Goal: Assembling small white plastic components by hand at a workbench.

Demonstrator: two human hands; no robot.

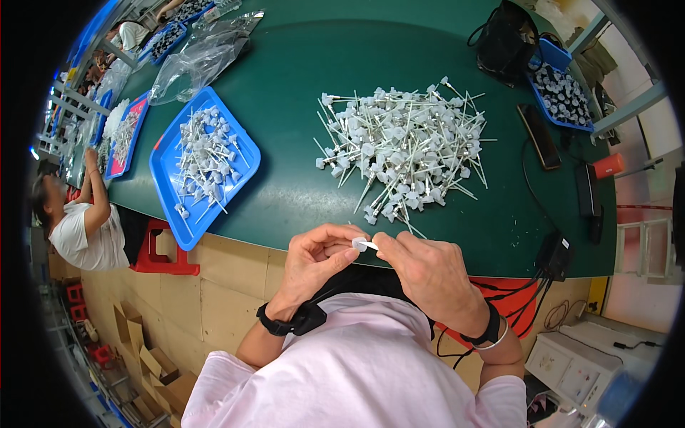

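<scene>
At the table's near edge, my left hand [320,258] pinches a small white plastic pump head [362,245] between thumb and fingertips. My right hand [428,269] is closed at the other side of this piece, its fingertips on the thin white stem. Just beyond both hands lies a large loose pile of similar white pump heads with thin tubes [407,146]. To the left, a blue tray [165,175] holds more of these pieces. Its near corner reaches over the table's front edge.
The green table [285,93] carries crumpled clear plastic bags [203,60] at the far left. On the right are a phone [540,137], a black bag [505,43], a blue bin [564,96] of parts and cables. A co-worker [89,221] sits at left by a red stool [165,253].
</scene>
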